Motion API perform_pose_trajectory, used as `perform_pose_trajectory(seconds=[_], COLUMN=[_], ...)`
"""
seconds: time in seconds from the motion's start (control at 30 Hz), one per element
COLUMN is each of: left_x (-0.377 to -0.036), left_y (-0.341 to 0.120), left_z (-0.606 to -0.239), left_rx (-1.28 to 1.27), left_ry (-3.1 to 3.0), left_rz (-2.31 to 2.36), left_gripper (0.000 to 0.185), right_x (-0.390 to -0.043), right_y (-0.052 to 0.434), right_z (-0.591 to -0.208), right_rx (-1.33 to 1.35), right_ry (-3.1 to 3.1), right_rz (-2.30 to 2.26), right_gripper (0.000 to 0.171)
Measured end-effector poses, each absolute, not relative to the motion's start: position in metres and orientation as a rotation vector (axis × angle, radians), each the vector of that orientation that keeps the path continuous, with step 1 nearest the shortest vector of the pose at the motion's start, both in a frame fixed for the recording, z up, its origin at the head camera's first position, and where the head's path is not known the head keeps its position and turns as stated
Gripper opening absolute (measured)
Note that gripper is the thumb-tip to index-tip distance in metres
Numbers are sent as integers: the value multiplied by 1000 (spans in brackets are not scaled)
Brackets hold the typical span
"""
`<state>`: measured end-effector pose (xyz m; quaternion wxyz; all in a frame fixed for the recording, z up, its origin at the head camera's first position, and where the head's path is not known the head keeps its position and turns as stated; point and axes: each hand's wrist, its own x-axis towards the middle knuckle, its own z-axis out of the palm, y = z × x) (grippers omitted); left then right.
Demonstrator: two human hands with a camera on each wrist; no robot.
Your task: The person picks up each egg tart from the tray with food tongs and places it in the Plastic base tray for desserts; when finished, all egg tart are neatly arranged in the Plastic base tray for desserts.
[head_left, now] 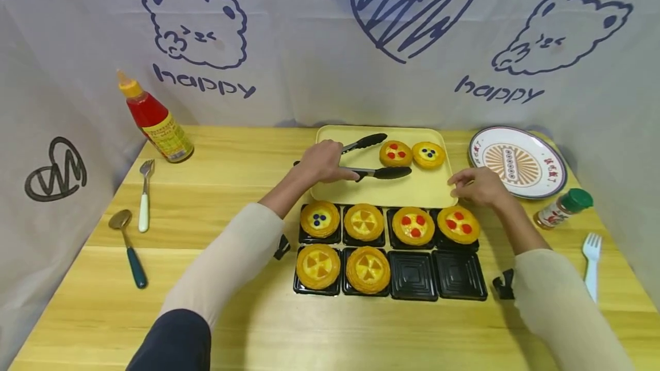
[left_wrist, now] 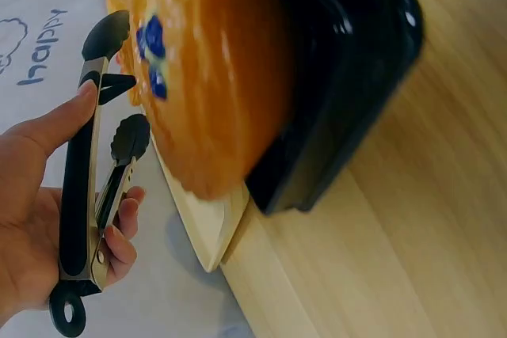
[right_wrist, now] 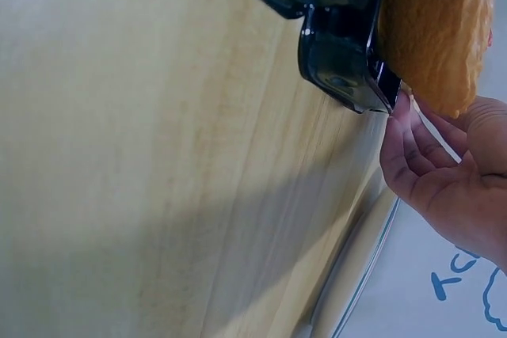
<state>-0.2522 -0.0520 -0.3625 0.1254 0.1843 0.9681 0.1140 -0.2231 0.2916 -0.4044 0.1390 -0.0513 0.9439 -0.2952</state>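
My left hand point(head_left: 323, 162) grips black-and-steel tongs point(left_wrist: 79, 187) over the left part of a cream tray point(head_left: 330, 192). The tongs' arms are spread, with nothing between their black tips. Near the tips, on the tray, lie an egg tart with red pieces point(head_left: 396, 154) and an egg tart with blue berries point(head_left: 428, 155). At the tray's right edge, my right hand point(head_left: 479, 186) pinches the rim with thumb and fingers; the tart in front partly hides this contact in the right wrist view.
Black plastic boxes point(head_left: 414, 275) stand in two rows before the tray, several holding tarts point(head_left: 368, 269). A plate point(head_left: 484, 156), a green-capped shaker point(head_left: 554, 213) and a white fork point(head_left: 591, 262) lie right. At left are a sauce bottle point(head_left: 167, 133), a fork point(head_left: 144, 205) and a spoon point(head_left: 129, 251).
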Motion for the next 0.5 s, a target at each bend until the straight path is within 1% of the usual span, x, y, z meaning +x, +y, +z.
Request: perform_pose_trajectory(seconds=[0.2,0.5], left_x=[-250,-236], left_y=[-47,-59], left_z=[-368,-360], left_rx=[533,600], left_ry=[2900,2913], left_rz=[281,318], left_gripper=[50,51], right_x=[-224,-224], right_y=[290,291], right_z=[-403,-405], right_rx=[-137,-124], right_ry=[2717,2736], right_rz=[-845,-825], right_gripper=[30,30])
